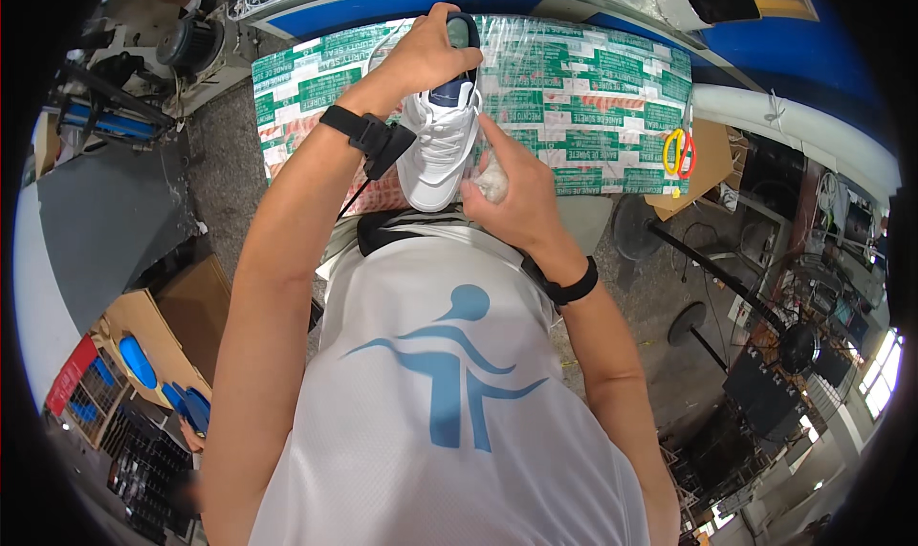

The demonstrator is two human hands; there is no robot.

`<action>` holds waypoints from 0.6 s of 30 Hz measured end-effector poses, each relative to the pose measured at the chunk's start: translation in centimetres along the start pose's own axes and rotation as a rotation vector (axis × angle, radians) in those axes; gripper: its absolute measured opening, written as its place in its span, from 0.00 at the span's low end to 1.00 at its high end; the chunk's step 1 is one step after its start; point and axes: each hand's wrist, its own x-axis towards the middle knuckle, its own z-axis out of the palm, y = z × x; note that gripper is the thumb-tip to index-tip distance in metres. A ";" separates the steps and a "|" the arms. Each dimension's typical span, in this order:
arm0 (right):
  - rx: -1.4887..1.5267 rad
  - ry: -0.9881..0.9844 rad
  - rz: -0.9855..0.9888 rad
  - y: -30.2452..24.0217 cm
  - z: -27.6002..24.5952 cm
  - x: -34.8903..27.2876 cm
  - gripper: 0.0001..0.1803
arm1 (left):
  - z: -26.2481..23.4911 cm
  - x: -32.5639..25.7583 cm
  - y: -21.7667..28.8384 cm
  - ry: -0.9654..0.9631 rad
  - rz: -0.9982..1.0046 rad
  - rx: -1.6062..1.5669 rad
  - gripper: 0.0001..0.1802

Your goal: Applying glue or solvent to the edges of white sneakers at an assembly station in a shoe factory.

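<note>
Here, the white shoe (443, 144) lies — between both hands (428, 54) (521, 187).

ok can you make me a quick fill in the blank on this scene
The left hand grips the white shoe by its heel end, so its ____ points toward the white shirt.
The whitish wad is in the ____ hand.
Beside the red loop lies a ____ loop.

Missing words: toe; right; yellow.
</note>
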 end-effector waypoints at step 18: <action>-0.042 -0.188 0.026 -3.9 -2.5 -6.7 0.59 | 0.2 0.5 -0.3 -0.044 0.016 0.008 0.54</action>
